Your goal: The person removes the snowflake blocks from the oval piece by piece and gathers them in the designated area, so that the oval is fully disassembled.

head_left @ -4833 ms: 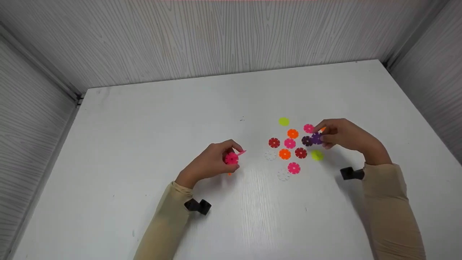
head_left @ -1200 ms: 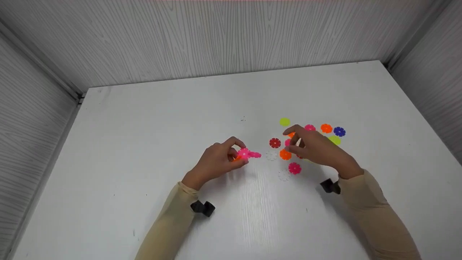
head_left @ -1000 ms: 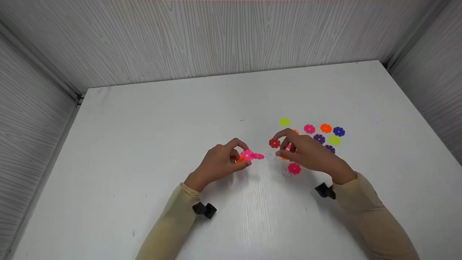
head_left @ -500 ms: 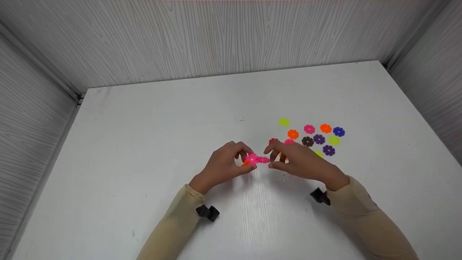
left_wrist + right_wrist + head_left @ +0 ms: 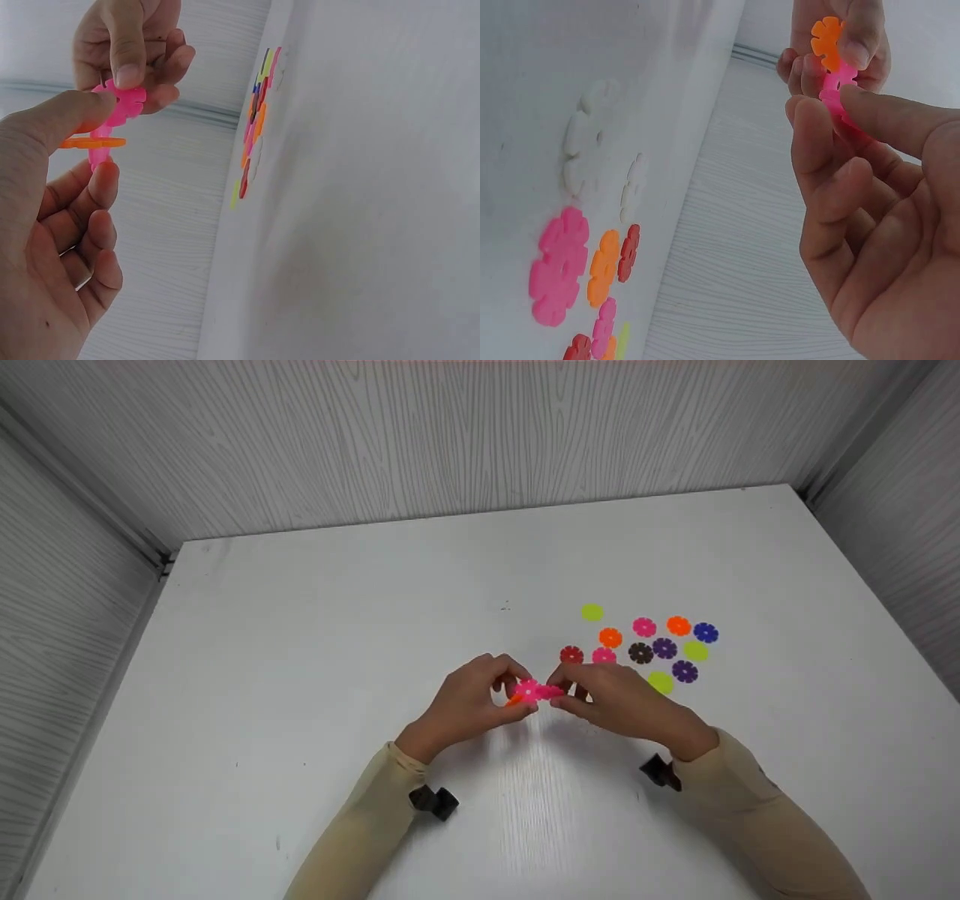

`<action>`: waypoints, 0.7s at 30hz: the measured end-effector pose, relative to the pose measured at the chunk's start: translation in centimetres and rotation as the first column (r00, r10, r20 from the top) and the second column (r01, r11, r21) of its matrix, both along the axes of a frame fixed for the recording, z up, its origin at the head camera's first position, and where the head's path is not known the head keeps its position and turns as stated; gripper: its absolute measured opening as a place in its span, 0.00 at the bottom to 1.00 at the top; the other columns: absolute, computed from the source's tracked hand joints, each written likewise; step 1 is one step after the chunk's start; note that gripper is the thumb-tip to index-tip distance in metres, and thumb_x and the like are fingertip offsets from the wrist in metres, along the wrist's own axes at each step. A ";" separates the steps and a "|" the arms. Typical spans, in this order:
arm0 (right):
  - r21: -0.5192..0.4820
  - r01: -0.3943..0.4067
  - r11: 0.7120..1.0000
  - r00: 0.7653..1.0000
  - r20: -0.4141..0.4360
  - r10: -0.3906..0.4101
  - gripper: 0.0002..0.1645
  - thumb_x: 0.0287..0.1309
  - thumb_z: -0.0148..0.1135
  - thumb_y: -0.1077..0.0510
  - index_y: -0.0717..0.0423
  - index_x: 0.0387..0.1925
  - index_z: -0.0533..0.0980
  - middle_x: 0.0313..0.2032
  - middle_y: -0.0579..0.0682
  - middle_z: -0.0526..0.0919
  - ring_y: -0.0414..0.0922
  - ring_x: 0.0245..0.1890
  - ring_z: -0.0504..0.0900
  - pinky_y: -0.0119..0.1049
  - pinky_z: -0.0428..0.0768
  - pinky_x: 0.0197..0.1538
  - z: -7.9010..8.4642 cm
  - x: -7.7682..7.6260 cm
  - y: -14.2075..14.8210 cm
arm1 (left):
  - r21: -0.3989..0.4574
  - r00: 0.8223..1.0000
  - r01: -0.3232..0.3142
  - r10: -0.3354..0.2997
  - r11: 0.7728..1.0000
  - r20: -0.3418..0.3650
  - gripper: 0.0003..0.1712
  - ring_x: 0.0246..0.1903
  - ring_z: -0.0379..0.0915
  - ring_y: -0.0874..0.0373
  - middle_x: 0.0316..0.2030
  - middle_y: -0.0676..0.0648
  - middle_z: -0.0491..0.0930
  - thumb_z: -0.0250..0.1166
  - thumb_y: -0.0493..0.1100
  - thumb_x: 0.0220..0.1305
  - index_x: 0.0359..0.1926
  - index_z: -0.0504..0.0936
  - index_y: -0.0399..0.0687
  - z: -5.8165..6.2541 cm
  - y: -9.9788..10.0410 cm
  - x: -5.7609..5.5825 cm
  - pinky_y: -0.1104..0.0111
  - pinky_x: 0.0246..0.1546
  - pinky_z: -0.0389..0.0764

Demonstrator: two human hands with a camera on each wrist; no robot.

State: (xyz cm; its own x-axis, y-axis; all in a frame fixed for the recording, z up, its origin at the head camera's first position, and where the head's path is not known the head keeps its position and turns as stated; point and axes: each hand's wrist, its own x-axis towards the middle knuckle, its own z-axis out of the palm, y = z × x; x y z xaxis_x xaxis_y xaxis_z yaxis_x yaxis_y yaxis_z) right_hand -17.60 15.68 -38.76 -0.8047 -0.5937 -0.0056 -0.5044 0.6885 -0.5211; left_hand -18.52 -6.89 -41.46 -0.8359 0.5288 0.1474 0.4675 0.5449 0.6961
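In the head view, my left hand (image 5: 471, 699) and right hand (image 5: 619, 701) meet above the table over a small joined piece of flower-shaped plastic discs. Thumb and fingers of the left hand pinch its pink disc (image 5: 527, 691). An orange disc (image 5: 112, 142) crosses that pink one in a slot, edge-on in the left wrist view. At the other end, my right hand pinches another pink disc (image 5: 551, 691), partly covered by its fingertips. The right wrist view shows the orange disc (image 5: 826, 43) face-on beside the left thumb. The right hand's remaining fingers are loosely bent.
Loose flower discs lie flat beyond and beside the right hand: red (image 5: 571, 654), orange (image 5: 679, 625), blue (image 5: 706, 632), purple (image 5: 685, 671), brown (image 5: 640, 652), yellow-green (image 5: 661, 682). Clear discs (image 5: 585, 139) lie near a pink one (image 5: 559, 266). A wood-grain panel (image 5: 480, 442) rises behind the white table.
My right hand has left a purple disc among the loose ones, moved left and pinched the joined piece's pink end. My left hand has shifted right with the piece.
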 end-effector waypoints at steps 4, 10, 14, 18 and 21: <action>-0.015 0.001 1.000 0.999 -0.034 -0.002 0.11 0.58 0.66 0.58 0.54 0.43 0.78 0.33 0.47 0.86 0.40 0.31 0.81 0.28 0.79 0.35 -0.2 -0.1 0.0 | 0.010 1.000 0.010 -0.010 1.000 0.000 0.18 0.37 0.73 0.49 0.31 0.50 0.77 0.70 0.48 0.55 0.45 0.79 0.48 -0.2 0.0 0.0 0.71 0.34 0.70; -0.025 0.009 1.000 0.997 -0.076 -0.011 0.07 0.57 0.67 0.60 0.56 0.38 0.80 0.30 0.48 0.86 0.40 0.28 0.81 0.27 0.78 0.31 -0.1 -0.4 0.2 | 0.001 1.000 0.010 -0.010 1.000 -0.012 0.19 0.36 0.74 0.50 0.31 0.50 0.77 0.71 0.49 0.54 0.45 0.79 0.49 0.0 0.1 -0.1 0.71 0.34 0.72; -0.007 0.034 0.999 0.985 -0.167 -0.034 0.06 0.56 0.67 0.61 0.58 0.37 0.80 0.28 0.50 0.86 0.42 0.25 0.82 0.30 0.79 0.29 0.2 -0.9 1.3 | -0.009 1.000 -0.004 0.004 1.000 -0.030 0.19 0.35 0.73 0.52 0.30 0.50 0.76 0.71 0.49 0.54 0.45 0.79 0.48 0.0 -0.4 -0.3 0.71 0.34 0.72; 0.002 0.144 0.990 0.978 -0.154 -0.142 0.06 0.58 0.65 0.61 0.59 0.37 0.80 0.26 0.50 0.85 0.43 0.26 0.82 0.32 0.78 0.30 0.9 -1.7 3.8 | 0.035 0.996 -0.085 0.086 0.996 -0.024 0.18 0.33 0.70 0.56 0.29 0.50 0.75 0.71 0.46 0.54 0.45 0.78 0.47 0.1 -1.8 -0.9 0.71 0.33 0.70; 0.014 0.190 0.982 0.980 -0.060 -0.189 0.07 0.59 0.64 0.62 0.59 0.40 0.80 0.29 0.51 0.85 0.43 0.28 0.81 0.32 0.77 0.32 1.5 -2.2 5.6 | 0.088 0.991 -0.130 0.131 0.988 -0.010 0.18 0.31 0.69 0.56 0.28 0.50 0.75 0.71 0.45 0.55 0.45 0.78 0.47 0.3 -2.7 -1.4 0.71 0.30 0.67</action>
State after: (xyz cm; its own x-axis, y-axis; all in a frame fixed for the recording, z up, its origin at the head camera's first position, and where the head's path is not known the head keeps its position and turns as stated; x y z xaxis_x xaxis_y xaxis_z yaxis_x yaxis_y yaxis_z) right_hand -19.85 21.28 -37.27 -0.9018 -0.4308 0.0343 -0.3929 0.7843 -0.4800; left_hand -19.94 -9.62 -41.21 -0.8940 0.3999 0.2022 0.4079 0.5396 0.7365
